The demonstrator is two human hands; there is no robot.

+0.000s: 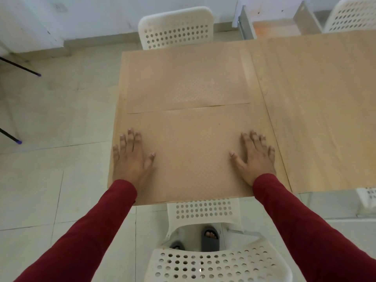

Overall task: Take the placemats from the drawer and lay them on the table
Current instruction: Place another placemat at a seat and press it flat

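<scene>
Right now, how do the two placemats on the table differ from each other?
The near placemat lies at the table's front edge, by the near chair; the far placemat lies beyond it, by the far chair. The left hand and right hand press flat on the near placemat; nothing touches the far placemat. Both are tan, textured, rectangular, and meet along one long edge.

Pale tiled floor (50, 123) spreading wide under soft, even light. White perforated chairs sitting at the near side (215, 263) and far side (176, 30) of the wooden table (317, 110). White wall (97, 15) running behind, meeting the floor at a pale skirting.
</scene>
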